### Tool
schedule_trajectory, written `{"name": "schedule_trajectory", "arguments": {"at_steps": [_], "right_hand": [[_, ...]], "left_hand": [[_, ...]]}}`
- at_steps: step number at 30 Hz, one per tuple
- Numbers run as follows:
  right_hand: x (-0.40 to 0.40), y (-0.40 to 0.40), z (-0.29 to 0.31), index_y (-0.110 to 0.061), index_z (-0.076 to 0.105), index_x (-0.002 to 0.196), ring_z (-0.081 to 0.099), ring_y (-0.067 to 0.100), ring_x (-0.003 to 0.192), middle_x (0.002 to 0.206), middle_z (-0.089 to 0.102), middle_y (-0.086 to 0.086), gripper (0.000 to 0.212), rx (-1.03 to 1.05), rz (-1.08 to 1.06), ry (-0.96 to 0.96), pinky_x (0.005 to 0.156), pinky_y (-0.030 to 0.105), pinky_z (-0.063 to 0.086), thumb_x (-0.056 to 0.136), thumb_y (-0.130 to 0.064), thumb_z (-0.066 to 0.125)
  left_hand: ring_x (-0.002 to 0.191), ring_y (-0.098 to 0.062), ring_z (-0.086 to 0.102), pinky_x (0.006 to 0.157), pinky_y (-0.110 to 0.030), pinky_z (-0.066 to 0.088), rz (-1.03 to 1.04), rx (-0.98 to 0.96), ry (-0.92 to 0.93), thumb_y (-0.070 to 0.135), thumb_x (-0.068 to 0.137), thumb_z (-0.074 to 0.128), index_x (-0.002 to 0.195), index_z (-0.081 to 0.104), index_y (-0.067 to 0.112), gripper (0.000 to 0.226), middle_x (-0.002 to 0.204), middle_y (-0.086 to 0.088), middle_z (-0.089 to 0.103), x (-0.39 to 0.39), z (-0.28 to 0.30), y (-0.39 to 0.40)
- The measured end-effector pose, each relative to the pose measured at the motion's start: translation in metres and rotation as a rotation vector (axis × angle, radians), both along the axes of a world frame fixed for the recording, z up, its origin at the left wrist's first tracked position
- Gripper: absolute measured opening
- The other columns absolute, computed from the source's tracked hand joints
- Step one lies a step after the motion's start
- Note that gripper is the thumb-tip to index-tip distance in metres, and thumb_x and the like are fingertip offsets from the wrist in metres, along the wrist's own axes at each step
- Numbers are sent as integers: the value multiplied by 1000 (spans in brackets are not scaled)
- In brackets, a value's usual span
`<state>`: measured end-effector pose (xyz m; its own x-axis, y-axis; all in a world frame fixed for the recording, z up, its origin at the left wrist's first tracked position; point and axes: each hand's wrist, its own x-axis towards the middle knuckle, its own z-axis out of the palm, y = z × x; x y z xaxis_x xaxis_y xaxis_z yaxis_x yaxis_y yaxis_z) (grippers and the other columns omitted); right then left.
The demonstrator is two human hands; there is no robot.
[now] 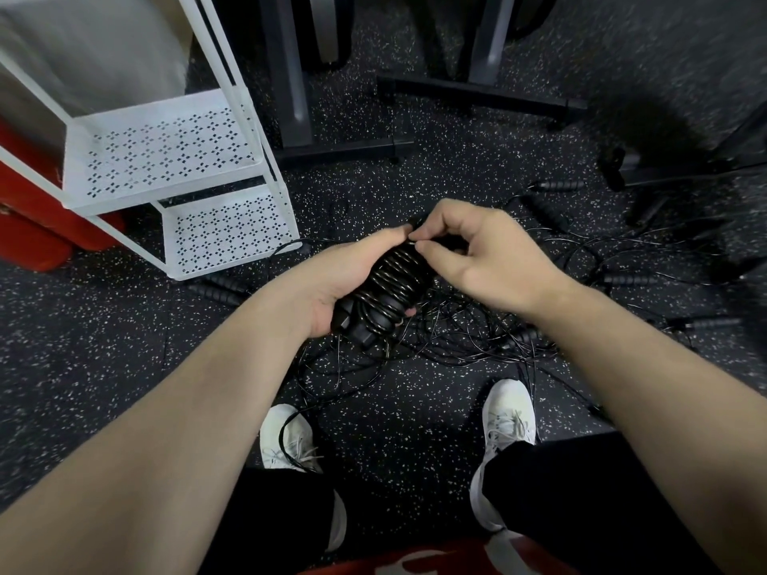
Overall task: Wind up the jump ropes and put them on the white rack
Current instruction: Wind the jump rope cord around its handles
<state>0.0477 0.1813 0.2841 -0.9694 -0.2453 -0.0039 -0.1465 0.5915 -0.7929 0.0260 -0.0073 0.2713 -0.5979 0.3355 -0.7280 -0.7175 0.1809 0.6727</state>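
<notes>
My left hand grips a black jump rope bundle, its cord wound in tight coils round the handles. My right hand pinches the cord at the top of the coils, fingertips touching the left thumb. Beneath both hands a tangle of loose black ropes lies on the floor, with several black handles scattered to the right. The white rack stands at the left, and no rope shows on its two perforated shelves.
Dark speckled rubber floor all around. Black equipment legs and bases stand behind the ropes. A red object sits behind the rack. My white shoes stand below the tangle, a cord lying over the left shoe.
</notes>
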Motion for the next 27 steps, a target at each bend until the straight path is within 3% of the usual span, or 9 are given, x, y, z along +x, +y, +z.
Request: {"name": "schedule_trajectory", "arguments": {"at_steps": [5,9,13,15,18,21,23,27], "right_hand": [[2,-2,-6,-34,57,124,58,12,106,109,66,-18,27,216,71,88,97,46,47,98,-31,58],[-2,2,-10,-33,50,136,46,16,126,131,56,-10,40,309,-44,86,110,52,38,97,-42,57],[-4,5,-9,-27,50,137,49,15,124,133,54,-6,50,129,-294,67,107,38,43,93,-42,67],[-6,4,-7,-28,48,135,59,10,106,122,57,-12,49,75,-384,9,90,36,53,93,-43,68],[-8,4,-8,-29,49,127,67,8,81,118,63,-13,39,24,-425,-208,69,34,56,95,-44,65],[-8,-2,-12,-18,47,139,73,17,90,116,69,-4,52,-207,-449,-574,76,38,63,98,-44,63],[-8,-5,-12,-16,46,143,75,23,94,117,70,-1,60,-391,-489,-770,79,45,64,96,-51,62],[-13,-3,-10,-11,60,123,74,30,100,113,75,10,52,-786,-535,-874,84,47,62,97,-57,55]], "left_hand": [[91,-33,76,70,-43,60,183,-64,134,50,88,74,117,66,19,44,110,-16,76,-2,-5,1],[64,-15,74,58,-37,61,402,-104,250,42,95,70,114,58,19,33,101,-6,73,-2,-1,5],[59,-12,72,57,-39,63,493,-70,344,36,98,69,120,52,18,33,102,-6,71,-1,3,6],[58,-6,69,55,-35,61,520,-85,428,31,99,69,116,50,19,29,98,-2,68,0,2,6],[62,12,61,58,-16,51,535,-178,613,27,98,69,113,48,19,27,98,6,61,0,-3,7],[78,14,57,72,-9,45,514,-259,774,29,96,72,105,47,28,26,101,11,60,0,-5,6],[90,7,59,84,-14,47,492,-276,841,30,94,73,103,47,31,27,104,11,62,0,-7,5],[98,5,56,86,-12,43,394,-308,920,29,94,72,110,49,26,28,104,16,61,5,-4,7]]}}
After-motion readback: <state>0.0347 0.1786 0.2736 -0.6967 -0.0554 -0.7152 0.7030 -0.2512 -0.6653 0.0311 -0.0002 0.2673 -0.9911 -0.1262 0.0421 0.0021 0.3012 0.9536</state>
